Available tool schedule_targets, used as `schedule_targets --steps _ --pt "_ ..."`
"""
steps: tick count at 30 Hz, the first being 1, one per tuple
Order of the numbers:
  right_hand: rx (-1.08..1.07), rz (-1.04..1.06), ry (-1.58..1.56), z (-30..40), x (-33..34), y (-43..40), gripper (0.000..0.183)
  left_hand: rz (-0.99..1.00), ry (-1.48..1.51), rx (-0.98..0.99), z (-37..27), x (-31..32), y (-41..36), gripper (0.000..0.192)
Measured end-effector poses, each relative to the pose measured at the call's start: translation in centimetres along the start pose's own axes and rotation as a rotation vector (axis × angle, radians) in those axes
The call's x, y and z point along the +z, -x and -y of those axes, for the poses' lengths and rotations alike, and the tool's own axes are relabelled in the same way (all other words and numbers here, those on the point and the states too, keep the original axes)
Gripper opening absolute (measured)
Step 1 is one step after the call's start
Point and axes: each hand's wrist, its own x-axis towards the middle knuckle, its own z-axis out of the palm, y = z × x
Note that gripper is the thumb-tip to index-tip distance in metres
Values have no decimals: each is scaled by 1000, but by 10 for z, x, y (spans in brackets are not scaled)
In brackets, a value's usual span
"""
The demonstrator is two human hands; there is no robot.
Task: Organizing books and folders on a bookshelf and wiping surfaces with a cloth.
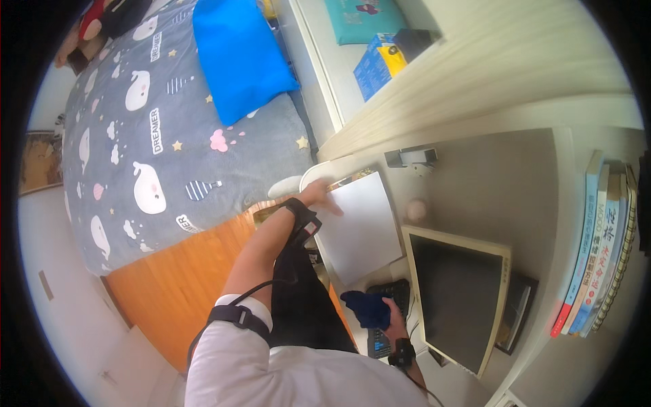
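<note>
My left hand (321, 196) reaches to the near left corner of a stack of white paper (358, 229) on the desk. One digit lies over the top sheet. The other fingers are partly hidden at the stack's edge, so a grip cannot be made out. A patterned printed edge (351, 179) shows from beneath the sheets. In my right hand (395, 321) is a bunched dark navy cloth (368, 308). The cloth hangs over part of a black keyboard (379, 343), which it and the hand partly cover.
A cream-framed monitor (457, 300) with a dark screen stands behind the keyboard. Beyond the paper are a small round object (416, 209) and a small holder (412, 157). Books (592, 249) stand on a shelf at right. A bed with whale-print bedding (168, 137) and a blue pillow (244, 61) adjoins the desk.
</note>
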Motion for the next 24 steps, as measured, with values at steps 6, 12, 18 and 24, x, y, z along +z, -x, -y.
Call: schedule_targets --steps 6,12,18,24 --pt "232 -86 120 -14 -12 -75 41 -64 -115 -85 -24 3 17 92" --pt "-172 -474 1139 -17 -18 -110 52 -76 15 15 -1 8 6 94" --pt "-283 -722 1652 1 5 -83 53 -79 -108 -124 -18 4 10 95" --pt "-125 -245 701 -1 -14 -109 43 -54 -51 -10 -22 1 10 94"
